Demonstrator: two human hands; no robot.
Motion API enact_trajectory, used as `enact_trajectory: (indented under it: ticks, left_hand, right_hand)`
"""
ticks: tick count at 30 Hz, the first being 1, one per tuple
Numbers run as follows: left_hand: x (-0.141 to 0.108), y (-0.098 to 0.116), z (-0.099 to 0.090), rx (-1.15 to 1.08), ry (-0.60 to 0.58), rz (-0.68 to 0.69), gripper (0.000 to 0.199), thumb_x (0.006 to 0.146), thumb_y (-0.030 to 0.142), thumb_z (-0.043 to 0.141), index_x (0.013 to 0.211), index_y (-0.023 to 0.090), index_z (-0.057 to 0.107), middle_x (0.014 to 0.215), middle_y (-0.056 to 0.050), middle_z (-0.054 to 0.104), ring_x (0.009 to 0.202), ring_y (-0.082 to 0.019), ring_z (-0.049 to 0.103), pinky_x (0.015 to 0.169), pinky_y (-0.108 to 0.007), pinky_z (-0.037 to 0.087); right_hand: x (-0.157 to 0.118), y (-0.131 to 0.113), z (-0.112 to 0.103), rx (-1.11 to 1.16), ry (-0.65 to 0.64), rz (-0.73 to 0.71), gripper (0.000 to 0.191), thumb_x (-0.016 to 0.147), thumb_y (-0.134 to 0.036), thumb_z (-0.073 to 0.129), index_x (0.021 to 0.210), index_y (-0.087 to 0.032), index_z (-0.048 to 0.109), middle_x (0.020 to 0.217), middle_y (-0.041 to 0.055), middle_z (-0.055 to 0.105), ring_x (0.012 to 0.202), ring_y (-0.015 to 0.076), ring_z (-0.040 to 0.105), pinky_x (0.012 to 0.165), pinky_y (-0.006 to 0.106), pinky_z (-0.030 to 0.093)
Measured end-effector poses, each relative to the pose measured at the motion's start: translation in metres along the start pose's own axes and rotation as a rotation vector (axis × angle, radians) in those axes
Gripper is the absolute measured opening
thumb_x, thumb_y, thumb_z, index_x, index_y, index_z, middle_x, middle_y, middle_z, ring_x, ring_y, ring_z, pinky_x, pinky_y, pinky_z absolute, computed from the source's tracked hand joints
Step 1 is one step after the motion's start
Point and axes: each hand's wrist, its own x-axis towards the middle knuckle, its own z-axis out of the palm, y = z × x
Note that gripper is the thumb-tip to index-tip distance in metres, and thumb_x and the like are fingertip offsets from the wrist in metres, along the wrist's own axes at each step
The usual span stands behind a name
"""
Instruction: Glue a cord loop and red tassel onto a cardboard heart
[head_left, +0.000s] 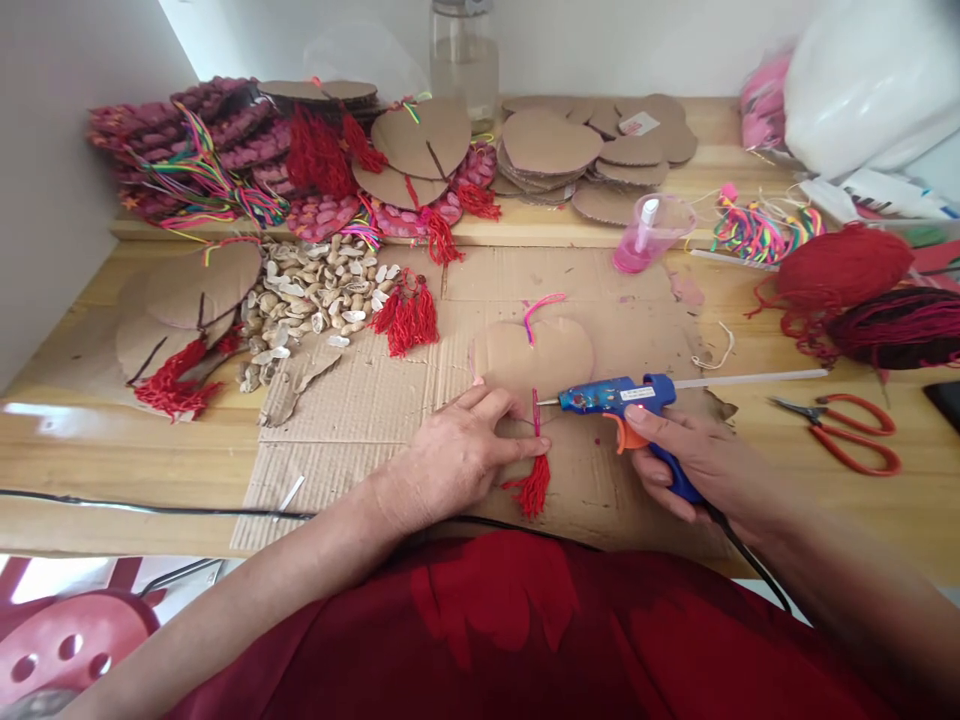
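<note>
Bare brown corrugated sheet (390, 400) edged the round tan cardboard disc (517, 360), ahead of the spread left hand (457, 445), thumb on red yarn tassel (534, 487), and right hand (686, 458) gripping blue glue gun (611, 394).

The right hand (688, 455) grips a glue gun (606, 396); the left hand (452, 447) touches a red tassel (533, 488).

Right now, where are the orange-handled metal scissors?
Head view, right side: the scissors lie on the wooden tabletop, right of the flat brown cardboard sheet, below and slightly left of the dark magenta-streaked yarn bundle.
</note>
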Motion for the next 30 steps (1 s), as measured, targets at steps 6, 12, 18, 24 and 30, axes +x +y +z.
enact_trajectory:
  ticks: [6,12,18,24,30]
  left_hand:
    - [0.000,0.000,-0.001,-0.009,-0.021,-0.001,0.041,0.094,0.010,0.054,0.124,0.032,0.072,0.119,-0.008,0.059,0.111,-0.020,0.060,0.113,-0.053,0.043]
    - [-0.001,0.000,-0.001,-0.006,-0.027,-0.004,0.040,0.094,0.011,0.055,0.123,0.032,0.072,0.121,-0.008,0.058,0.111,-0.020,0.060,0.113,-0.053,0.043]
    - [0.000,0.001,-0.003,-0.010,-0.042,0.004,0.040,0.095,0.011,0.053,0.124,0.031,0.072,0.121,-0.008,0.059,0.113,-0.020,0.060,0.116,-0.053,0.040]
    - [0.001,0.001,-0.003,-0.012,-0.028,0.004,0.039,0.095,0.011,0.054,0.122,0.032,0.073,0.118,-0.007,0.060,0.110,-0.020,0.060,0.114,-0.053,0.042]
    - [0.000,0.000,-0.001,0.006,-0.030,0.003,0.039,0.095,0.012,0.054,0.123,0.032,0.073,0.116,-0.008,0.060,0.111,-0.021,0.060,0.114,-0.053,0.042]
  right_hand:
    - [-0.005,0.013,-0.002,-0.042,-0.045,0.086,0.048,0.088,-0.070,0.051,0.075,-0.024,0.045,0.041,-0.0088,0.043,0.028,0.0060,0.028,0.030,0.017,0.019]
    - [0.003,0.003,0.002,-0.005,0.036,-0.004,0.047,0.086,-0.069,0.054,0.074,-0.024,0.044,0.041,-0.0089,0.041,0.028,0.0070,0.032,0.030,0.018,0.021]
    - [-0.005,0.008,0.001,-0.026,-0.027,0.046,0.049,0.088,-0.071,0.050,0.073,-0.024,0.044,0.040,-0.0088,0.042,0.028,0.0056,0.026,0.030,0.018,0.017]
    - [0.000,0.009,0.003,-0.055,0.019,0.037,0.048,0.083,-0.071,0.055,0.077,-0.024,0.047,0.041,-0.0091,0.042,0.027,0.0066,0.028,0.029,0.018,0.018]
    - [-0.001,0.000,0.004,-0.045,0.097,-0.042,0.047,0.087,-0.069,0.052,0.074,-0.024,0.045,0.040,-0.0082,0.041,0.028,0.0067,0.029,0.030,0.018,0.018]
